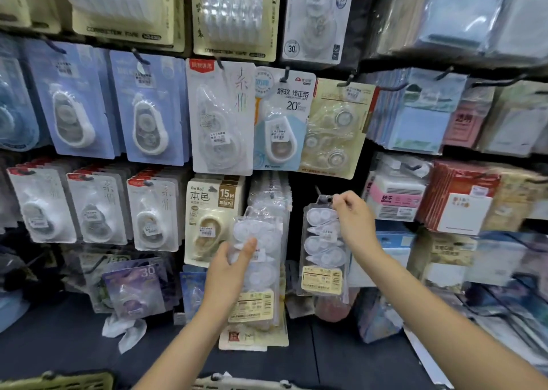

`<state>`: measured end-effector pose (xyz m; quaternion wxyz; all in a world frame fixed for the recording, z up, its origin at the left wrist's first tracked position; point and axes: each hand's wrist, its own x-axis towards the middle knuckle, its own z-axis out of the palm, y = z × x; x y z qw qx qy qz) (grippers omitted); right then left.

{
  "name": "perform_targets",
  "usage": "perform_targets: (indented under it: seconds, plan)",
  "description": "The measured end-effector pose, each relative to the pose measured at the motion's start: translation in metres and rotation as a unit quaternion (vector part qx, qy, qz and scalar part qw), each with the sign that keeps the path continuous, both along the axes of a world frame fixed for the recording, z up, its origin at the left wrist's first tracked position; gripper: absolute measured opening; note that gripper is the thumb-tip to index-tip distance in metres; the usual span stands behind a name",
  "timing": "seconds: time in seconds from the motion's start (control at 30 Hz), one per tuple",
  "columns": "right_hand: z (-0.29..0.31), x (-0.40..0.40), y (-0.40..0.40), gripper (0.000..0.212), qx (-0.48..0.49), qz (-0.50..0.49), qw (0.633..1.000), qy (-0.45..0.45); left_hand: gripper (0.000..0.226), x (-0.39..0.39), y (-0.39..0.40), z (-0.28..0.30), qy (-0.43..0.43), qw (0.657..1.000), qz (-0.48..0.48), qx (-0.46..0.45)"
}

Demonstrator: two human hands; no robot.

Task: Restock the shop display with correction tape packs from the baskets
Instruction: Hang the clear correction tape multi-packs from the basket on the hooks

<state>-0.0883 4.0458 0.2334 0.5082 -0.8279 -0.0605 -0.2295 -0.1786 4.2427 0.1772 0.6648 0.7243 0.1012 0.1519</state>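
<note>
Here the right hand [353, 220] pinches the top edge of a clear plastic blister pack of white correction tapes with a yellow label at its foot [324, 250], thumb and fingers curled on the pack's hang tab at about 10 o'clock from the knuckles. The pack hangs straight down from that grip, its long axis running 12 to 6 o'clock, so the body of it lies at 7 o'clock from the hand. A thin dark display peg [318, 190] pokes out of the pegboard just at 11 o'clock of the pinch, and I judge the coming move turns on that: the tab's hole has to meet the peg tip, which is near but apparently not yet threaded; blur hides the hole itself.

The left hand [229, 266] is at 9 o'clock of the right one, fingers laid around a second clear pack of white correction tapes [258, 266], thumb across its front. That pack is also upright and sits in front of a hanging row of similar clear packs [271, 195] directly above it at 12 o'clock. The right hand is plainly the nearer one to the free peg.

At 6 o'clock, along the bottom edge of the view, the rim of a pale olive plastic basket [68, 379] shows.
</note>
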Motion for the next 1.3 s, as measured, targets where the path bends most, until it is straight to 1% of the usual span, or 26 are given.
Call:
perform_targets:
  seconds: [0.07, 0.2, 0.33, 0.4, 0.43, 0.5, 0.53, 0.6, 0.63, 0.73, 0.8, 0.87, 0.97, 1.07, 1.13, 1.17, 1.27, 1.3]
  plan:
    - [-0.002, 0.007, 0.000, 0.028, -0.047, 0.003, 0.999, -0.013, 0.099, 0.002, -0.001, 0.002, 0.001, 1.000, 0.007, -0.002]
    - [-0.005, 0.015, 0.001, 0.031, -0.083, 0.003, 0.996, -0.045, 0.102, 0.006, -0.005, 0.005, -0.016, 1.000, 0.003, 0.001]
    - [-0.009, 0.026, 0.001, 0.029, -0.074, -0.010, 0.997, -0.004, 0.098, 0.014, -0.015, 0.008, -0.027, 1.000, -0.007, -0.004]
    - [-0.008, 0.030, 0.002, 0.027, -0.071, -0.010, 0.997, 0.017, 0.092, 0.018, -0.023, 0.010, -0.022, 1.000, -0.018, -0.011]
    - [-0.006, 0.030, 0.003, 0.024, -0.065, -0.010, 0.998, 0.024, 0.085, 0.020, -0.028, 0.011, -0.020, 0.999, -0.025, -0.007]
    - [-0.001, 0.026, 0.005, 0.014, -0.031, -0.011, 0.999, 0.021, 0.065, 0.023, -0.036, 0.013, -0.027, 0.999, -0.037, -0.004]
    - [0.001, 0.022, 0.005, 0.010, -0.006, -0.015, 1.000, 0.007, 0.062, 0.025, -0.039, 0.013, -0.032, 0.999, -0.044, -0.004]
    - [0.004, 0.009, 0.005, 0.010, 0.029, -0.021, 0.999, -0.039, 0.071, 0.028, -0.044, 0.013, -0.035, 0.998, -0.053, -0.003]
    - [0.006, 0.001, 0.005, 0.013, 0.027, -0.013, 0.998, -0.053, 0.076, 0.030, -0.046, 0.012, -0.035, 0.998, -0.054, -0.003]
    - [0.006, -0.022, 0.005, 0.016, -0.003, 0.046, 0.999, -0.028, 0.098, 0.033, -0.052, 0.013, -0.035, 0.998, -0.048, 0.004]
    - [0.006, -0.032, 0.006, 0.009, 0.034, 0.083, 0.996, -0.011, 0.109, 0.033, -0.056, 0.015, -0.035, 0.998, -0.052, 0.014]
    - [0.005, -0.036, 0.005, 0.004, 0.071, 0.094, 0.993, -0.006, 0.110, 0.032, -0.059, 0.014, -0.037, 0.997, -0.056, 0.024]
    - [-0.002, -0.038, 0.006, 0.005, 0.125, 0.091, 0.988, 0.031, 0.099, 0.032, -0.060, 0.010, -0.040, 0.997, -0.054, 0.033]
    - [-0.010, -0.039, 0.011, 0.009, 0.200, 0.076, 0.975, 0.061, 0.076, 0.030, -0.061, 0.009, -0.044, 0.997, -0.061, 0.031]
    - [-0.012, -0.040, 0.012, 0.017, 0.244, 0.066, 0.965, 0.068, 0.070, 0.030, -0.060, 0.006, -0.042, 0.997, -0.064, 0.017]
    - [-0.014, -0.040, 0.012, 0.017, 0.260, 0.061, 0.961, 0.066, 0.068, 0.030, -0.059, 0.005, -0.038, 0.997, -0.064, 0.009]
    - [-0.016, -0.041, 0.015, 0.002, 0.280, 0.064, 0.957, 0.051, 0.058, 0.027, -0.057, 0.004, -0.037, 0.997, -0.067, -0.032]
    - [-0.017, -0.040, 0.016, 0.006, 0.292, 0.067, 0.953, 0.053, 0.057, 0.026, -0.055, 0.002, -0.036, 0.996, -0.067, -0.050]
